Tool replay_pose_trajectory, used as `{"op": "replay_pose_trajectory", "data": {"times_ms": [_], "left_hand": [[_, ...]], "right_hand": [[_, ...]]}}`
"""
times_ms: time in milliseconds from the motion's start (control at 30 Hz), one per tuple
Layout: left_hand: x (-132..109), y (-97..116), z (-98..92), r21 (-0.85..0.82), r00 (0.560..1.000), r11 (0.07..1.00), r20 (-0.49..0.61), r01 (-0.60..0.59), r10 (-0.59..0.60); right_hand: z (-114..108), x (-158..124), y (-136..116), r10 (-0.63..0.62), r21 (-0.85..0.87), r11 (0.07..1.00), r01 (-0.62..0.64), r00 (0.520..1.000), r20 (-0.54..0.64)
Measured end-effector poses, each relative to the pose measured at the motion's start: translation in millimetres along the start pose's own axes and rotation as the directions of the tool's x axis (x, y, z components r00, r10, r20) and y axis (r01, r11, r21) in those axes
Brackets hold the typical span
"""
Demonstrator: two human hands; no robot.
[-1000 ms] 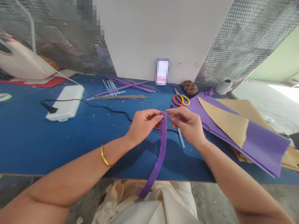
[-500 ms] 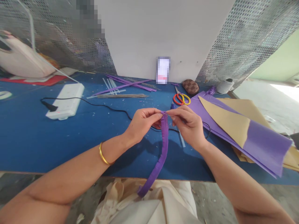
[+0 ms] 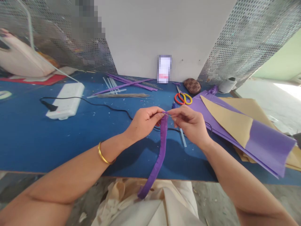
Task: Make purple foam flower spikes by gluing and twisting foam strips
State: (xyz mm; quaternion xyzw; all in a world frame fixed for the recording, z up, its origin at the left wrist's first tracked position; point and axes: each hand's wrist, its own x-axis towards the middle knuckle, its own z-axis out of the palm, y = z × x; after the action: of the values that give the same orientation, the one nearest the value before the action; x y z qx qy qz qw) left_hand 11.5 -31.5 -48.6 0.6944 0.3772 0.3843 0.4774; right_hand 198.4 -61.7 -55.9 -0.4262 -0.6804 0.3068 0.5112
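A narrow purple fabric strip (image 3: 161, 153) hangs from my fingertips over the blue table's front edge, its lower end on my lap. My left hand (image 3: 148, 121) pinches the top end between thumb and fingers. Close beside it on the right, my right hand (image 3: 188, 124) is closed, thumb against fingers, on a thin needle (image 3: 168, 115). The needle lies across the top of the strip; its tip is too fine to make out. A blue-handled tool (image 3: 173, 105) lies just beyond my right hand, partly hidden by it.
Red and yellow scissors (image 3: 183, 98) and a checkered pouch (image 3: 192, 85) lie beyond my hands. Purple and tan sheets (image 3: 268, 141) cover the right side. A white power strip (image 3: 68, 102) stands left, its black cable (image 3: 113, 108) crossing the table. Thin wires (image 3: 124, 95) lie behind.
The strip's hanging part has swung slightly left and straightened. Both hands keep their pinch at its top end, with only a small shift of the fingers.
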Motion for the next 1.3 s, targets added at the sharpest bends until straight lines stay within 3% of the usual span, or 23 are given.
{"op": "replay_pose_trajectory", "data": {"times_ms": [167,467,733,1033,1300], "left_hand": [[-1.5,3.7,0.3,-0.084,0.999,0.996,0.026,0.037,-0.035],[-1.5,3.7,-1.0,-0.058,0.999,0.998,0.007,0.037,-0.036],[0.1,1.2,-1.3,-0.216,0.987,0.963,0.041,0.159,-0.154],[3.7,2.5,-7.0,-0.419,0.943,0.845,0.182,0.331,-0.279],[2.7,0.0,-3.6,-0.346,0.952,0.887,0.102,0.307,-0.29]], "right_hand": [[0.8,-0.5,-3.2,-0.016,-0.068,0.998,0.015,1.0,-0.015],[1.4,-2.5,-3.6,-0.13,-0.192,0.973,0.124,0.991,-0.015],[0.7,-4.8,-0.3,-0.347,-0.391,0.857,0.336,0.937,0.047],[-0.7,-6.8,2.9,-0.396,-0.531,0.755,0.384,0.913,0.096],[1.2,-7.9,4.7,-0.423,-0.635,0.645,0.424,0.891,0.166]]}}
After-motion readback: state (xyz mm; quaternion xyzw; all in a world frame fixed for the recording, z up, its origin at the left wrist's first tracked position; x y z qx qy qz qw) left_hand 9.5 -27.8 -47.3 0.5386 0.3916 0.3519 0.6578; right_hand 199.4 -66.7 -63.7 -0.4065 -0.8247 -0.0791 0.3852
